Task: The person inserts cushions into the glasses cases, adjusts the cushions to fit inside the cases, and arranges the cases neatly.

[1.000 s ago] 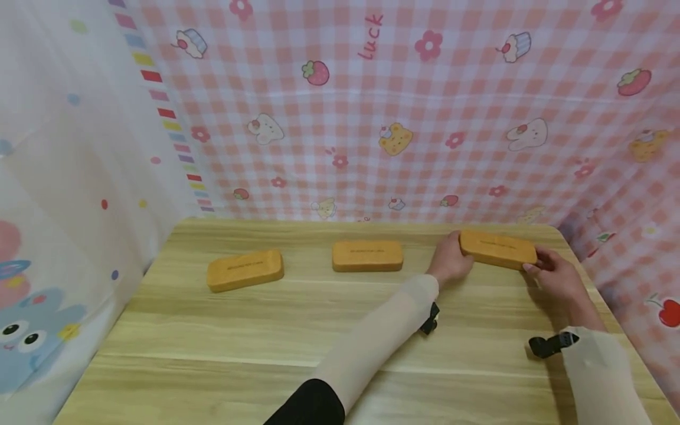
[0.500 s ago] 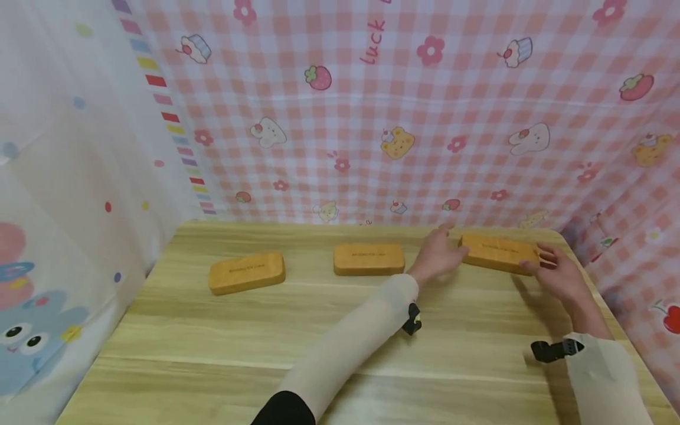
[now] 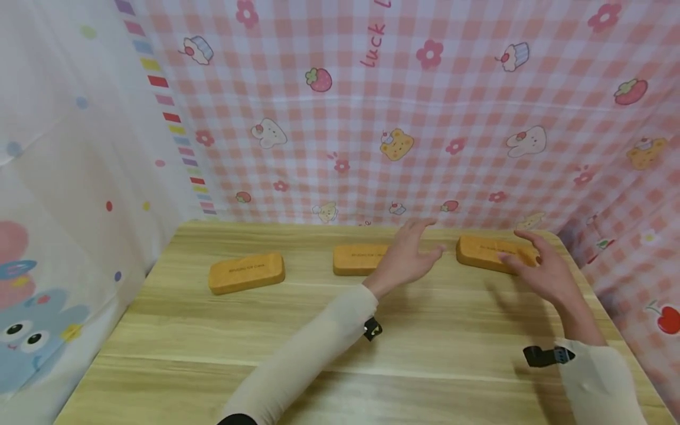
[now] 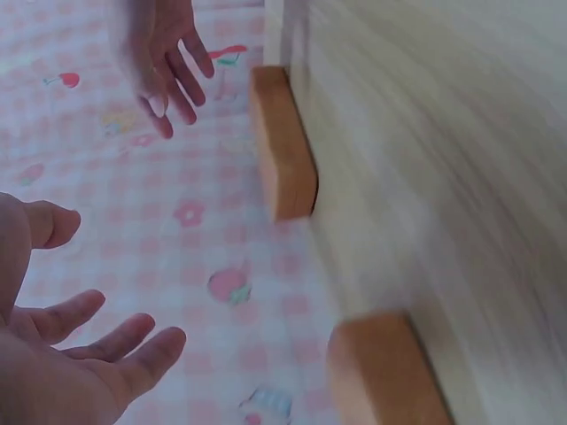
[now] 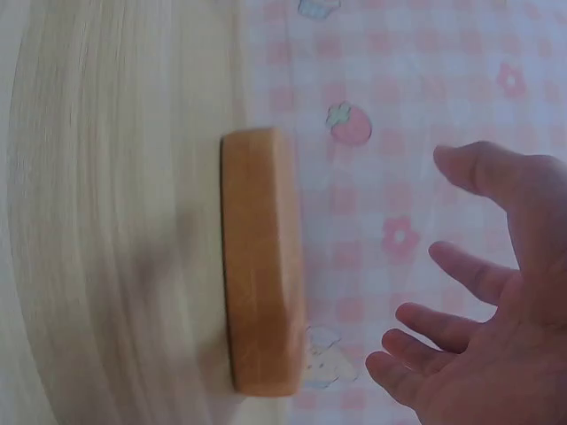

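Three orange-brown oblong cases with rounded corners and a line of dark print lie in a row along the table's back. The right case (image 3: 478, 254) is partly covered by my right hand (image 3: 547, 271), which hovers over its right end with fingers spread, holding nothing. In the right wrist view that hand (image 5: 496, 310) is apart from the case (image 5: 261, 266). My left hand (image 3: 406, 257) is open in the air and overlaps the right part of the middle case (image 3: 356, 260) in the head view. At the left, the third case (image 3: 247, 273) lies slightly angled.
The light wood table (image 3: 212, 354) reaches back to a pink checked cloth (image 3: 340, 118) hung behind it. White cloth (image 3: 64, 147) hangs on the left side, and more checked cloth (image 3: 648, 236) on the right. Black wrist straps sit on both sleeves.
Both hands have let go of the right case, which lies on the table. My left hand has moved left towards the middle case; the right hand has lifted slightly off its end.
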Action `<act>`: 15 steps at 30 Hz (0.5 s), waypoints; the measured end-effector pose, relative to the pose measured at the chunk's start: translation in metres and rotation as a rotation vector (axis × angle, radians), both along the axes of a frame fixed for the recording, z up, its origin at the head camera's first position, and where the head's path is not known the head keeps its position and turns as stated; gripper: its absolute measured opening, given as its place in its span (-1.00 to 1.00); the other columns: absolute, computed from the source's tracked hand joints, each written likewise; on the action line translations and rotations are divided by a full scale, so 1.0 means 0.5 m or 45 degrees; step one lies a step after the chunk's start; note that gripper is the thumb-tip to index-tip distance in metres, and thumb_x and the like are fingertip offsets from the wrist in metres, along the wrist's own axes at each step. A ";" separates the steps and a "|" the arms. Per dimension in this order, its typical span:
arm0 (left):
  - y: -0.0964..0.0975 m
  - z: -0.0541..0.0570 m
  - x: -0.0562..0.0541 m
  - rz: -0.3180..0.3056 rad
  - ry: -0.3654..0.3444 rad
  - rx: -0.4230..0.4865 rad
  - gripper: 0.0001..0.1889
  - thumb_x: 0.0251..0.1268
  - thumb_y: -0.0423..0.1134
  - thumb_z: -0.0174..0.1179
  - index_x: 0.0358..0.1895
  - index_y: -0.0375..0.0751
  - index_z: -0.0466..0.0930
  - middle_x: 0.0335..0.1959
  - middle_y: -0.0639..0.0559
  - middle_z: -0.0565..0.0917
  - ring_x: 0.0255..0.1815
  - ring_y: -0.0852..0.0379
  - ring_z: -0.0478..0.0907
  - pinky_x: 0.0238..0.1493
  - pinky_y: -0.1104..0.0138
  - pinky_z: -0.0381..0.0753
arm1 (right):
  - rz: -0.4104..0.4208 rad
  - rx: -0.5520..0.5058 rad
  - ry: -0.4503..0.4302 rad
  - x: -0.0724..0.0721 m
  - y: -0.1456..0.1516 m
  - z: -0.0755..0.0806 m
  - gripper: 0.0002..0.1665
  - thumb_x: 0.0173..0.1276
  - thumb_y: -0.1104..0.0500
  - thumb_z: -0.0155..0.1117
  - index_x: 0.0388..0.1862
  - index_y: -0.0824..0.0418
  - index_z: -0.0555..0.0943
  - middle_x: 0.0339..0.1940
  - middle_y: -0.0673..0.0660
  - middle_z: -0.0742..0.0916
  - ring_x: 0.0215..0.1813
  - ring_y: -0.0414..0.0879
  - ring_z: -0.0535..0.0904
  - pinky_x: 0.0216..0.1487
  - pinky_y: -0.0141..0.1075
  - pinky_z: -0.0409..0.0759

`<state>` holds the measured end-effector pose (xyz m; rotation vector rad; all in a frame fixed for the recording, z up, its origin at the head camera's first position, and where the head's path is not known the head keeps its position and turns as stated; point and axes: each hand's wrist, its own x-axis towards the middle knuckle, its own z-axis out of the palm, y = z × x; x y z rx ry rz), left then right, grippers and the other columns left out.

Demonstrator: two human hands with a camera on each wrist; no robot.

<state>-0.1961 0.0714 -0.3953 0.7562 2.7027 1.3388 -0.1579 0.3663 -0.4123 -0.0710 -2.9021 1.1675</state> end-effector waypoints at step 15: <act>-0.186 0.012 0.050 0.144 0.395 -0.084 -0.29 0.47 0.16 0.19 0.55 -0.01 0.23 0.52 -0.04 0.30 0.53 0.01 0.27 0.44 0.03 0.48 | 0.200 0.087 0.329 0.015 -0.097 0.019 -0.15 0.39 -0.08 0.42 0.56 0.15 0.35 0.65 0.44 0.18 0.62 0.51 0.00 0.39 0.58 0.03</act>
